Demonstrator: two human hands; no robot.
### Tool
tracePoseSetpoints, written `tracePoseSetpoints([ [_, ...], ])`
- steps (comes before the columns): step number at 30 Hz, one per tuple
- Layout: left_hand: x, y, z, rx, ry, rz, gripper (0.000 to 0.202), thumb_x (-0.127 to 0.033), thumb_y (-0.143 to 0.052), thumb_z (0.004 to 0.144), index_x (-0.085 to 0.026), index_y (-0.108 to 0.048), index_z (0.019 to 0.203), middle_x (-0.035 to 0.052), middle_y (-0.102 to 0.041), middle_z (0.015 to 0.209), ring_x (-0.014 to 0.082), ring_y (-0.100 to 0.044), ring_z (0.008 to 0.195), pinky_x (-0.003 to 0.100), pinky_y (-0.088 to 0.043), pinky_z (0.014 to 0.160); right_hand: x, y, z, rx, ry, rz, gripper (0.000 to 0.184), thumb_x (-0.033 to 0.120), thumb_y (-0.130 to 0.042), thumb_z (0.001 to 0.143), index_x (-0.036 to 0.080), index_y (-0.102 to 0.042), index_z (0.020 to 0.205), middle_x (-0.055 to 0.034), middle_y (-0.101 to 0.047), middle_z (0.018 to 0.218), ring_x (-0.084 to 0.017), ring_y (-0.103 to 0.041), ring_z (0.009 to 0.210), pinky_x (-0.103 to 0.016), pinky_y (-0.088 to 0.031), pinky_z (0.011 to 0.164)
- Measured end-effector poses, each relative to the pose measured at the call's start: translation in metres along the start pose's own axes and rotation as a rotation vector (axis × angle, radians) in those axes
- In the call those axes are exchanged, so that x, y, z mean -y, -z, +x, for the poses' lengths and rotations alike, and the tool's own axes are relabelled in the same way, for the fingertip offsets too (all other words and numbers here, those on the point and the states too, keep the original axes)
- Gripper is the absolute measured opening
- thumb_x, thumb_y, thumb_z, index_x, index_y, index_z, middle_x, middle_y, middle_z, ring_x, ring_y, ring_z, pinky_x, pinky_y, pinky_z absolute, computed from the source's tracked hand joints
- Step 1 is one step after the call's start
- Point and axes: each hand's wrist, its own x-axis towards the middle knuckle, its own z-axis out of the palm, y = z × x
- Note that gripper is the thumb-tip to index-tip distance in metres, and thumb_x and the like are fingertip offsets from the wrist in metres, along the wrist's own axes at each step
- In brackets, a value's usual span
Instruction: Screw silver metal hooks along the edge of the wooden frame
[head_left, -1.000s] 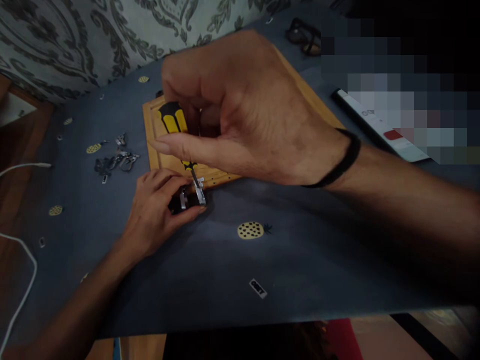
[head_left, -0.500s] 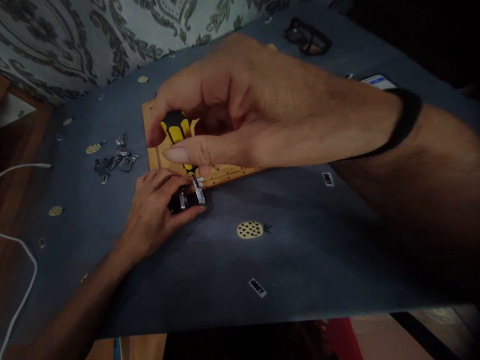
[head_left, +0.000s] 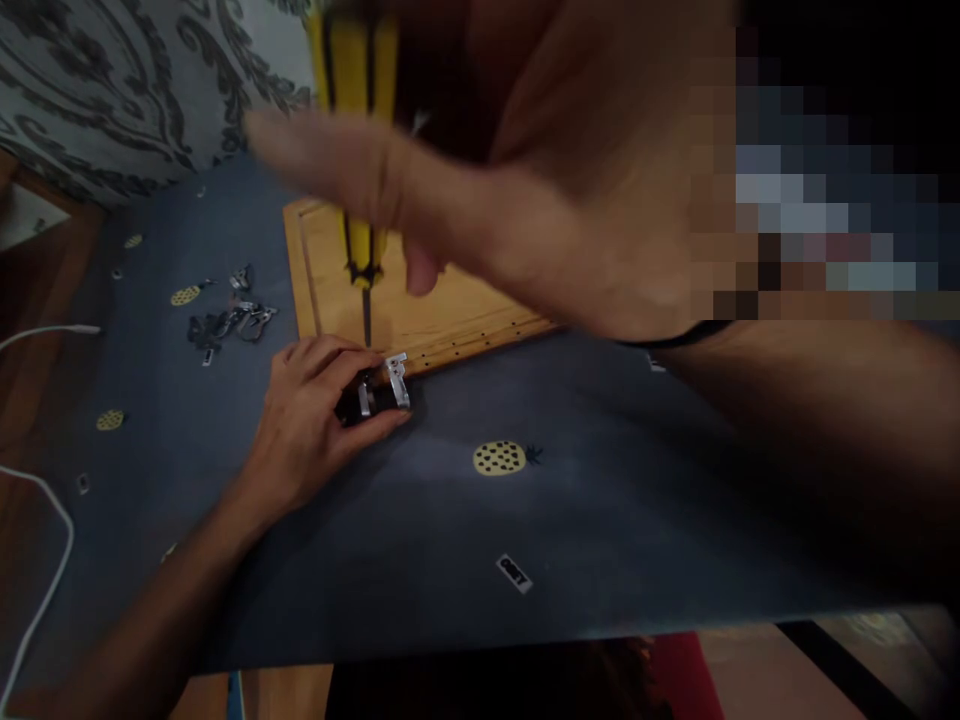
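Note:
My right hand point(head_left: 540, 220), smeared by motion, is closed around the handle of a yellow and black screwdriver point(head_left: 364, 245). Its blade points down, and the tip is above the wooden board point(head_left: 450, 310), apart from the metal bracket point(head_left: 398, 380). Thumb and fingers of my left hand point(head_left: 304, 425) pinch a small black piece with shiny metal brackets point(head_left: 365, 398) against the front left edge of the board. My left fingers cover part of that piece. A row of small dark holes runs along the board's near edge.
Several loose metal pieces point(head_left: 240, 325) lie on the dark patterned tablecloth point(head_left: 420, 550) left of the board. A white cable point(head_left: 67, 535) runs along the far left. Patterned wallpaper point(head_left: 150, 90) rises behind. The upper right is pixelated.
My right hand has lifted the screwdriver up off the metal bracket and closer to the camera. My left hand has stayed in place on the black piece.

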Motion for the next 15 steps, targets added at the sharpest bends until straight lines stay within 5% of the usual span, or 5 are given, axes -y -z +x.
tracePoseSetpoints([
  [2,0.000,0.000,0.000,-0.001,0.008,0.003,0.034,-0.044,-0.074,0.089,-0.026,-0.066,0.116,0.0044,-0.070,0.108,0.0272,-0.066,0.102,0.045,-0.047,0.093,-0.001,0.003,0.000,-0.254,-0.025,-0.062,0.095,0.037,0.028,0.079,0.002,-0.060,0.095,0.0127,-0.044,0.066,0.002,-0.066,0.064,-0.003,-0.032,0.057],
  [4,0.000,-0.001,0.000,-0.007,0.013,0.005,0.033,-0.043,-0.073,0.089,-0.026,-0.066,0.115,0.0045,-0.071,0.109,0.0268,-0.066,0.103,0.044,-0.047,0.094,-0.002,0.005,0.001,-0.343,-0.016,-0.135,0.095,0.044,0.026,0.080,0.006,-0.060,0.090,0.0124,-0.048,0.064,0.003,-0.061,0.053,-0.005,-0.035,0.055],
  [8,0.000,-0.001,0.000,-0.005,0.002,0.005,0.034,-0.046,-0.072,0.091,-0.026,-0.065,0.117,0.0046,-0.071,0.108,0.0262,-0.065,0.103,0.043,-0.046,0.093,0.004,0.006,0.003,-0.128,-0.065,-0.191,0.081,0.056,0.014,0.090,0.013,-0.052,0.074,0.0106,-0.041,0.063,0.000,-0.060,0.056,-0.008,-0.041,0.057],
  [11,-0.001,0.000,-0.001,-0.001,-0.004,-0.004,0.036,-0.047,-0.071,0.091,-0.024,-0.065,0.118,0.0054,-0.070,0.107,0.0271,-0.064,0.103,0.045,-0.045,0.093,0.009,0.007,0.006,-0.112,-0.074,-0.299,0.078,0.058,0.003,0.098,0.017,-0.048,0.057,0.0078,-0.037,0.054,-0.002,-0.061,0.061,-0.011,-0.047,0.067],
  [15,-0.002,-0.001,-0.002,-0.002,-0.009,-0.036,0.035,-0.046,-0.071,0.091,-0.022,-0.065,0.116,0.0074,-0.071,0.110,0.0288,-0.064,0.104,0.048,-0.044,0.093,0.008,0.009,-0.002,-0.120,-0.160,-0.317,0.073,0.056,-0.012,0.103,0.022,-0.057,0.057,0.0057,-0.053,0.052,-0.005,-0.058,0.057,-0.018,-0.049,0.065],
])
